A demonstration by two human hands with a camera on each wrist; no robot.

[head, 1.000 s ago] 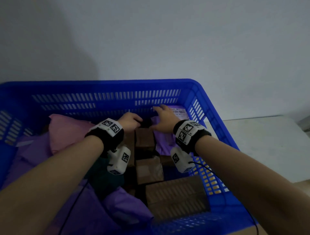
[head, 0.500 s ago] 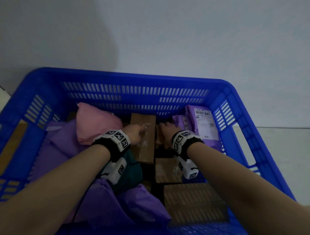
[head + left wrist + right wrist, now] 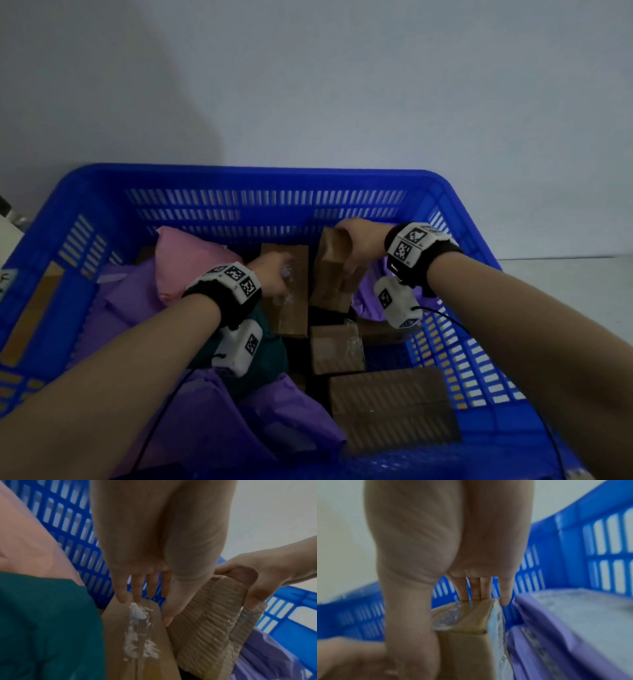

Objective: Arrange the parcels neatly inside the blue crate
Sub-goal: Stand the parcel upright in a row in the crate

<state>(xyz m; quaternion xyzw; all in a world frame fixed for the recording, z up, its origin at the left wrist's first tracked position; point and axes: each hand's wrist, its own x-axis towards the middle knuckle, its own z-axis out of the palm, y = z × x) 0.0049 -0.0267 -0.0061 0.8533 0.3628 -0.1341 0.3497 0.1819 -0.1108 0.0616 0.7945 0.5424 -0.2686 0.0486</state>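
Note:
The blue crate [image 3: 260,178] holds several parcels. My right hand [image 3: 359,245] grips a small brown cardboard box [image 3: 330,270] by its top end and holds it tilted up near the far wall; the same box [image 3: 211,622] [image 3: 467,616] shows in both wrist views. My left hand [image 3: 272,275] lies with straight fingers [image 3: 135,592] on a long taped brown box [image 3: 291,294] [image 3: 137,635] just left of it. Purple bags [image 3: 373,291] [image 3: 565,628] lie to the right of the held box.
A pink bag [image 3: 185,260] and purple bags [image 3: 130,294] fill the crate's left side, with a dark green parcel [image 3: 270,356] under my left wrist. More brown boxes [image 3: 337,349] [image 3: 390,407] sit nearer me. A grey wall stands behind; a pale surface [image 3: 565,291] lies right.
My right hand has taken hold of the small brown box and lifted it up on end toward the far right. My left hand stays on the long box.

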